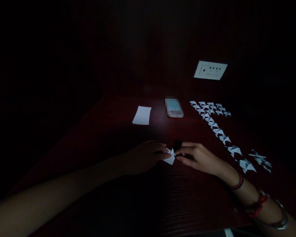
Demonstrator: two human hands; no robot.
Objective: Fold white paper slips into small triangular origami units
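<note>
A small white folded paper (172,158) with a raised point lies low over the dark red table in front of me. My left hand (148,156), in shadow and with a ring on one finger, grips its left side between thumb and fingers. From the right, my right hand (198,158) pinches at the paper's right tip, thumb below and fingers curled above. The fingertips cover part of the paper's edges, so some folds are hidden.
Beyond my hands lie a stack of white paper sheets (142,115) and a phone (174,107) with a lit screen. Several folded paper pieces (213,125) run in rows along the right. Thin paper scraps (260,159) lie beside them. A wall socket (210,70) is above the table (108,115).
</note>
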